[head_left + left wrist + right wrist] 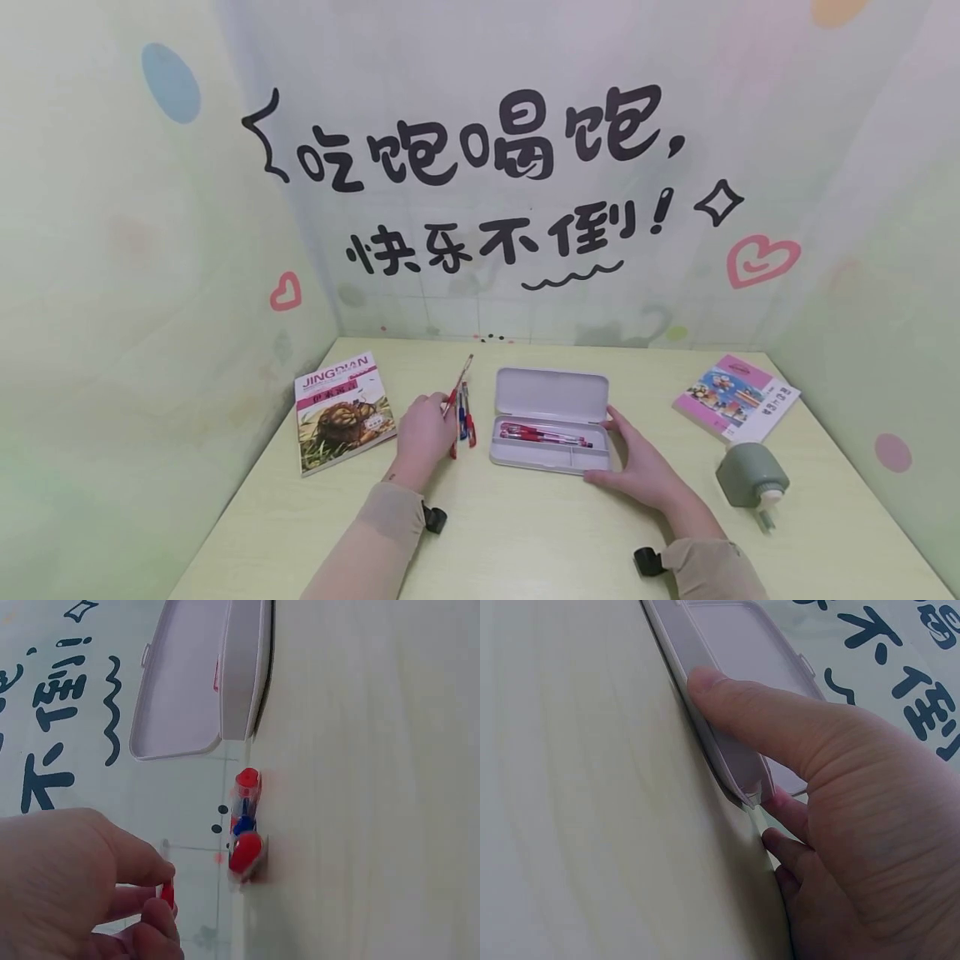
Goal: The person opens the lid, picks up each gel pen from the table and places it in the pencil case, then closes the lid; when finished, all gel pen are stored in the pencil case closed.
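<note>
Beige-sleeved left hand (426, 437): fingers pinch slender red-and-clear pen (460, 382). Right hand (641, 467): fingers grip round-cornered, hinged lilac box (551, 393). Faintly grained, pale-yellow tabletop (517, 533); printed wall (480, 50) along back edge.

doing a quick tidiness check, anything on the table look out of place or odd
Yes: toward the right, the gray-green pump bottle appears to lie on its side, its pump toward the camera, though such bottles normally stand upright. I see no spill near it. The pens in the open pencil case look in order.
</note>
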Action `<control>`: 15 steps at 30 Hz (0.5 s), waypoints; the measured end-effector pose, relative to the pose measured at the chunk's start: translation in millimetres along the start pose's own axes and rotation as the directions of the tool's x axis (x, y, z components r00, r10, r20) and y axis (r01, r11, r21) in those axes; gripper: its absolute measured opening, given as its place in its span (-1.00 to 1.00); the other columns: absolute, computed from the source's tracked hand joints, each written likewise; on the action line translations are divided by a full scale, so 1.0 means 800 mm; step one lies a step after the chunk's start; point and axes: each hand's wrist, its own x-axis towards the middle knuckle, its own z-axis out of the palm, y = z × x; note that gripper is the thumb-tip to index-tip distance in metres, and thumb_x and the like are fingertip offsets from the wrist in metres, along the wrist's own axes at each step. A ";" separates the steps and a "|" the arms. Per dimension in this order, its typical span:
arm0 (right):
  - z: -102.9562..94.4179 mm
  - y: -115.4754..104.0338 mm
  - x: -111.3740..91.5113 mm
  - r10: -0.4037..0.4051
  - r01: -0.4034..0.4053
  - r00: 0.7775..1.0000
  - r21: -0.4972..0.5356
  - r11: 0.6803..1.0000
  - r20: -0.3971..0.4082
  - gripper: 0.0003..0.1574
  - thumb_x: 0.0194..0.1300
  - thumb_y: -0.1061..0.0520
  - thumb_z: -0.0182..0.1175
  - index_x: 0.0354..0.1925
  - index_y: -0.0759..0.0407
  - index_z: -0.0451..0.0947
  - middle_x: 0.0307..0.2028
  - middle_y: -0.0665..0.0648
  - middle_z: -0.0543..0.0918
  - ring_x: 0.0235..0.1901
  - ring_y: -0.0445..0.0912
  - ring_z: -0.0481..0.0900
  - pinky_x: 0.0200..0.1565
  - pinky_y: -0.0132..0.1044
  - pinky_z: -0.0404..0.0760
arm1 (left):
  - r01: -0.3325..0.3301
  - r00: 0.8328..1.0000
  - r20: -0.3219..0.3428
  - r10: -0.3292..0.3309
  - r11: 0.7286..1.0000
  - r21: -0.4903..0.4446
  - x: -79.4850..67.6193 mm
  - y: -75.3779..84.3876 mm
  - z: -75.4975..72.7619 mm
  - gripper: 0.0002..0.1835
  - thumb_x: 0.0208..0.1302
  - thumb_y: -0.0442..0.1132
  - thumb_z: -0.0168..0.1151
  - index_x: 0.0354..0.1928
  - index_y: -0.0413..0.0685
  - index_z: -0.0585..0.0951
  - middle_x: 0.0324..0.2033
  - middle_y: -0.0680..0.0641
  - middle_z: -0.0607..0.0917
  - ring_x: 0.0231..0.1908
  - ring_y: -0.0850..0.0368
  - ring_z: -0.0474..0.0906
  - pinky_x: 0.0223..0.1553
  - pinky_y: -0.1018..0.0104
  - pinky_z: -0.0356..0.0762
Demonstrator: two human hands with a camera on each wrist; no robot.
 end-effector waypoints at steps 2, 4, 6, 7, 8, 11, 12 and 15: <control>0.000 -0.001 0.000 0.003 -0.003 1.000 -0.002 1.000 0.004 0.71 0.10 -0.29 0.70 0.78 0.27 -0.14 0.60 0.37 0.42 0.67 0.46 0.15 0.62 0.49 0.12 | -0.018 1.000 -0.023 0.018 1.000 -0.010 -0.002 0.007 -0.002 -0.64 0.54 -0.08 0.35 0.22 -0.11 0.75 -0.15 -0.16 0.77 -0.34 0.04 0.62 -0.34 0.11 0.67; 0.001 -0.001 0.000 0.005 -0.005 1.000 -0.001 1.000 0.004 0.71 0.10 -0.29 0.70 0.78 0.27 -0.13 0.60 0.36 0.42 0.67 0.46 0.15 0.62 0.49 0.11 | -0.029 0.999 -0.036 0.028 0.999 -0.027 -0.005 0.015 -0.003 -0.62 0.55 -0.07 0.35 0.26 -0.07 0.74 -0.10 -0.15 0.77 -0.34 0.05 0.64 -0.34 0.12 0.69; 0.001 -0.001 0.000 0.006 -0.006 1.000 0.001 1.000 0.006 0.71 0.10 -0.29 0.71 0.78 0.27 -0.13 0.60 0.36 0.42 0.68 0.46 0.15 0.63 0.49 0.11 | -0.048 0.998 -0.041 0.046 0.998 -0.034 -0.008 0.022 -0.004 -0.62 0.56 -0.06 0.34 0.30 -0.02 0.73 -0.06 -0.13 0.77 -0.32 0.04 0.66 -0.32 0.11 0.71; 0.001 -0.001 0.000 0.004 -0.004 1.000 -0.001 1.000 0.007 0.71 0.10 -0.29 0.70 0.78 0.28 -0.14 0.60 0.36 0.42 0.68 0.46 0.14 0.62 0.48 0.11 | -0.057 0.998 -0.036 0.056 0.998 -0.038 -0.010 0.026 -0.005 -0.61 0.57 -0.05 0.32 0.31 0.01 0.72 -0.04 -0.11 0.76 -0.32 0.05 0.67 -0.31 0.11 0.72; 0.001 -0.001 0.000 0.007 -0.007 1.000 0.001 1.000 0.006 0.71 0.09 -0.29 0.71 0.78 0.27 -0.14 0.60 0.36 0.42 0.68 0.46 0.15 0.63 0.49 0.11 | -0.067 0.998 -0.025 0.066 0.997 -0.046 -0.011 0.030 -0.005 -0.61 0.57 -0.05 0.32 0.33 0.04 0.71 -0.02 -0.10 0.76 -0.32 0.05 0.67 -0.30 0.11 0.73; 0.001 0.000 0.000 0.005 -0.005 1.000 0.000 1.000 0.004 0.70 0.10 -0.28 0.70 0.78 0.27 -0.14 0.60 0.36 0.43 0.67 0.46 0.15 0.62 0.49 0.11 | -0.123 0.992 0.013 0.124 0.991 -0.052 -0.013 0.043 -0.004 -0.61 0.59 -0.04 0.31 0.35 0.12 0.69 0.06 -0.08 0.75 -0.25 0.02 0.72 -0.19 0.05 0.78; 0.001 0.001 0.000 0.005 -0.005 1.000 0.001 1.000 0.002 0.71 0.10 -0.28 0.71 0.78 0.28 -0.13 0.59 0.36 0.43 0.67 0.46 0.15 0.62 0.49 0.11 | -0.155 0.987 0.026 0.156 0.987 -0.048 -0.014 0.047 -0.004 -0.61 0.59 -0.04 0.31 0.36 0.14 0.69 0.07 -0.08 0.75 -0.24 0.03 0.72 -0.18 0.06 0.77; 0.000 0.002 0.000 -0.002 0.002 1.000 0.005 1.000 0.001 0.70 0.10 -0.27 0.71 0.77 0.29 -0.13 0.59 0.37 0.44 0.67 0.47 0.16 0.62 0.50 0.12 | -0.260 0.962 0.076 0.261 0.965 -0.023 -0.015 0.058 0.001 -0.61 0.60 -0.02 0.31 0.36 0.17 0.69 0.08 -0.05 0.75 -0.21 0.07 0.71 -0.14 0.11 0.78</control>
